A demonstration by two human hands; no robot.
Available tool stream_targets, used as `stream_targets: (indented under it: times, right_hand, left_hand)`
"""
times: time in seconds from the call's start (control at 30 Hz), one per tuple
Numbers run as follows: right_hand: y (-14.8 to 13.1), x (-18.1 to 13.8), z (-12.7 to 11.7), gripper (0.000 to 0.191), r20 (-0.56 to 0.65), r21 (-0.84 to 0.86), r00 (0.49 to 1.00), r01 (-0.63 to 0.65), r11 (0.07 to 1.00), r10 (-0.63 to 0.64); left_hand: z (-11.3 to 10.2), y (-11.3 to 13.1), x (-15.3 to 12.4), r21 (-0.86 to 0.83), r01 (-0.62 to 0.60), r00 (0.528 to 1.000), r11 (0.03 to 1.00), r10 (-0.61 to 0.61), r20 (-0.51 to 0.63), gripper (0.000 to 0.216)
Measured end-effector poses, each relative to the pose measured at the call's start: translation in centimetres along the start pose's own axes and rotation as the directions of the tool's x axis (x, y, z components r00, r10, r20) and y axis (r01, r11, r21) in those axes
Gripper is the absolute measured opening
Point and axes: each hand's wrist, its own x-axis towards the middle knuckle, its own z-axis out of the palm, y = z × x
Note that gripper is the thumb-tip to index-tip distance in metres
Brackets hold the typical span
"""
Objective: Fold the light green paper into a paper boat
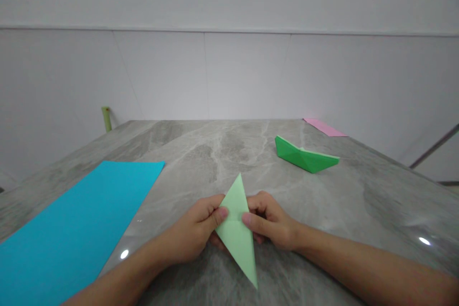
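Observation:
A pale green folded paper (pixel 235 234), pointed at top and bottom with a crease across its middle, is held just above the near part of the table. My left hand (pixel 201 224) grips its left edge, thumb on the front face and fingers behind. On the opposite edge, my right hand (pixel 270 220) pinches the paper with its thumb in front and curled fingers at the back. The fingertips behind the paper are partly hidden. Beyond my right hand sits a darker green folded paper boat (pixel 304 154).
A large blue sheet (pixel 79 224) lies flat at the left of the grey marbled table (pixel 215 148). Toward the far right edge rests a pink sheet (pixel 324 127). A light green post-like object (pixel 106 118) stands past the far left edge, before the white wall (pixel 244 76).

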Motion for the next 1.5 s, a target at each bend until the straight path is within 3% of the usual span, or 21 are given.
stream_targets:
  times: [0.13,0.3,0.47,0.93,1.33,1.5]
  right_hand:
    - [0.17,0.04,-0.06,0.05,0.0,0.001,1.0,0.006,1.0,-0.006]
    - [0.42,0.21,-0.05,0.049,-0.003,0.02,1.0,-0.006,1.0,0.006]
    - [0.38,0.28,0.04,0.049,-0.012,0.011,1.0,-0.018,1.0,0.018]
    - [-0.07,0.33,0.17,0.049,-0.034,-0.02,0.998,-0.058,0.998,0.058]
    - [-0.17,0.43,-0.02,0.05,0.034,-0.01,0.994,-0.102,0.995,0.102]
    - [0.02,0.45,-0.21,0.048,0.09,-0.085,0.991,-0.092,0.992,0.1]
  left_hand:
    - [-0.15,-0.36,0.07,-0.028,-0.009,1.0,1.0,0.009,-0.005,0.034]
    - [-0.06,-0.26,-0.1,0.089,-0.01,0.999,0.996,0.014,-0.042,0.033]
    - [-0.11,-0.59,0.03,0.005,0.068,0.997,0.998,-0.068,0.035,0.043]
    - [0.18,-0.61,0.05,0.057,0.066,0.998,0.996,-0.067,0.011,0.039]
    - [0.02,-0.55,-0.22,0.022,0.107,0.991,0.994,-0.108,0.084,0.038]
    - [-0.18,-0.06,-0.59,0.058,0.16,0.972,0.985,-0.167,0.163,0.042]
